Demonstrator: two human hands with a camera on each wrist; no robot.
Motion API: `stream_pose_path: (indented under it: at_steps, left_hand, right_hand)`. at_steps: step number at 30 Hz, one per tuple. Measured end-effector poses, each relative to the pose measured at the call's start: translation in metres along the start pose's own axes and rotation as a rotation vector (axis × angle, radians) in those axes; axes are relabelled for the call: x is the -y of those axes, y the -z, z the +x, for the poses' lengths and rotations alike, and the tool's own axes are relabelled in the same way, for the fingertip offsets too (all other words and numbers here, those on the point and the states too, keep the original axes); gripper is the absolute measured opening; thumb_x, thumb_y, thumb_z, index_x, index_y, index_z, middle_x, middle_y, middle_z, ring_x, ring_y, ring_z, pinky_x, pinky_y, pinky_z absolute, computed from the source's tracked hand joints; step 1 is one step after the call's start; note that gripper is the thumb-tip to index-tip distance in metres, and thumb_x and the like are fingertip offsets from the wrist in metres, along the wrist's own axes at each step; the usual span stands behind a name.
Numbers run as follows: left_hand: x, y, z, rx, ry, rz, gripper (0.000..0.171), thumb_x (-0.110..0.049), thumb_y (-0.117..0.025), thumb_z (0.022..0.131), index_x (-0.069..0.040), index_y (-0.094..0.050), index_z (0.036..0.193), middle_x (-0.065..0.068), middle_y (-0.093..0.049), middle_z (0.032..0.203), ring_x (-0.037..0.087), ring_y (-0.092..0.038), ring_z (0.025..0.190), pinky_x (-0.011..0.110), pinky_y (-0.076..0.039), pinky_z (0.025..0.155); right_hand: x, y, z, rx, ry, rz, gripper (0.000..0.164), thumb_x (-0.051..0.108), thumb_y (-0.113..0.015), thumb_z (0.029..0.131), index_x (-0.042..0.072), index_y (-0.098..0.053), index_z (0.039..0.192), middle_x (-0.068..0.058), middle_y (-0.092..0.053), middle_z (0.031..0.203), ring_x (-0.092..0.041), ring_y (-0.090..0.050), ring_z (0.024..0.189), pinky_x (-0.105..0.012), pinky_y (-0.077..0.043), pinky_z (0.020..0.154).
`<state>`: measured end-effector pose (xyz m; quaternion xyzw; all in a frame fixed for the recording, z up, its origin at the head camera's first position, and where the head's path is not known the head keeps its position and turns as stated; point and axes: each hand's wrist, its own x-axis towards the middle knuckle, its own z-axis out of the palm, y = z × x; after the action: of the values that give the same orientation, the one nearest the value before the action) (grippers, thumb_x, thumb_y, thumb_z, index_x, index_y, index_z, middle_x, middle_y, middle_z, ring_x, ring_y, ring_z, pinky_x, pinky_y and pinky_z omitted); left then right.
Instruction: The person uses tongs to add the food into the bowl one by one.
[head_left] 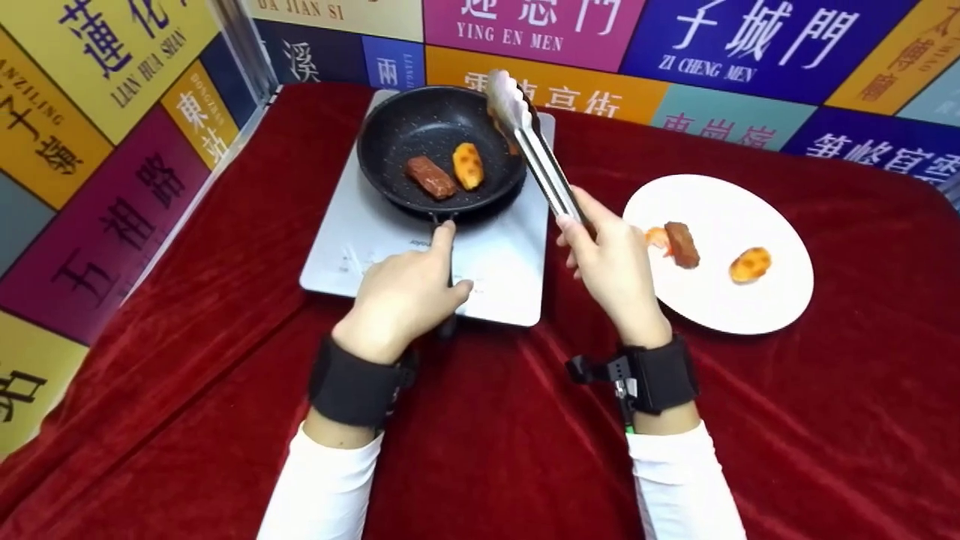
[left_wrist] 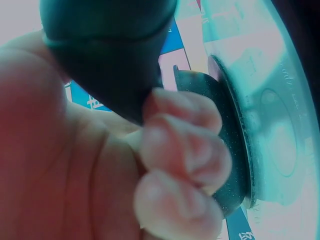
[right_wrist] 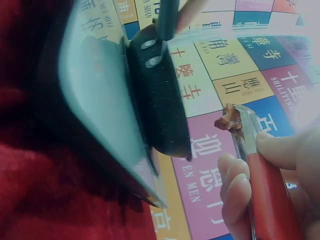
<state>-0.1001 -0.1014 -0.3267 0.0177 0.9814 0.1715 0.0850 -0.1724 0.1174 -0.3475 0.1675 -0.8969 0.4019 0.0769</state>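
Note:
My left hand [head_left: 409, 296] grips the handle of a black frying pan [head_left: 420, 127], index finger stretched along it; in the left wrist view the other fingers curl round the dark handle [left_wrist: 105, 55]. A brown meat piece [head_left: 430, 178] and a browned yellow piece [head_left: 469, 166] lie in the pan. In my right hand [head_left: 611, 259] are metal tongs [head_left: 544, 161], their tips over the pan's right rim. The right wrist view shows a small brown piece [right_wrist: 228, 119] between the tong tips and a red grip [right_wrist: 272, 200] under my fingers.
A silver, flat cooker [head_left: 499, 277] is under the pan. To the right, a white plate [head_left: 720, 199] bears a brown piece [head_left: 681, 245], a shrimp-like orange piece [head_left: 657, 238] and a yellow piece [head_left: 750, 265]. Dark red cloth [head_left: 510, 435] covers the table; printed panels [head_left: 540, 37] stand behind.

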Motion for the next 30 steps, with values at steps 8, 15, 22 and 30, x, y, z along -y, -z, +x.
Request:
stream_pose_path:
  at_steps: [8, 15, 22, 30]
  left_hand:
    - [-0.001, -0.001, -0.003, -0.005, -0.005, 0.018, 0.074, -0.042, -0.051, 0.082, -0.012, -0.020, 0.143, 0.014, -0.063, 0.089, 0.029, -0.057, 0.065, 0.044, -0.044, 0.057]
    - [-0.001, 0.003, -0.005, -0.031, -0.024, 0.021, 0.073, -0.032, -0.049, 0.079, -0.010, -0.020, 0.143, 0.009, -0.059, 0.073, 0.024, -0.053, 0.056, 0.042, -0.042, 0.050]
    - [-0.002, 0.002, -0.005, -0.051, -0.037, 0.040, 0.072, -0.029, -0.048, 0.078, -0.010, -0.022, 0.142, 0.010, -0.057, 0.068, 0.028, -0.054, 0.057, 0.045, -0.042, 0.052]
    - [-0.002, -0.001, -0.002, -0.021, -0.020, 0.030, 0.073, -0.031, -0.047, 0.079, -0.010, -0.019, 0.143, 0.010, -0.056, 0.068, 0.026, -0.052, 0.056, 0.043, -0.041, 0.052]
  right_hand:
    - [-0.009, -0.007, -0.003, -0.003, -0.008, -0.045, 0.041, 0.038, -0.052, 0.087, 0.032, -0.049, 0.128, 0.007, -0.061, 0.071, -0.011, -0.055, 0.047, -0.024, -0.045, 0.043]
    - [-0.011, -0.015, -0.001, -0.014, -0.012, -0.062, 0.041, 0.035, -0.054, 0.087, 0.032, -0.050, 0.127, 0.005, -0.063, 0.074, -0.006, -0.054, 0.045, -0.023, -0.044, 0.043]
    - [-0.019, -0.020, -0.003, -0.045, 0.019, -0.137, 0.041, 0.033, -0.055, 0.087, 0.028, -0.051, 0.127, 0.005, -0.065, 0.074, -0.003, -0.054, 0.047, -0.025, -0.042, 0.051]
    - [-0.023, -0.019, -0.006, -0.035, 0.008, -0.145, 0.042, 0.033, -0.055, 0.087, 0.026, -0.051, 0.128, 0.004, -0.065, 0.075, -0.003, -0.055, 0.048, -0.024, -0.043, 0.051]
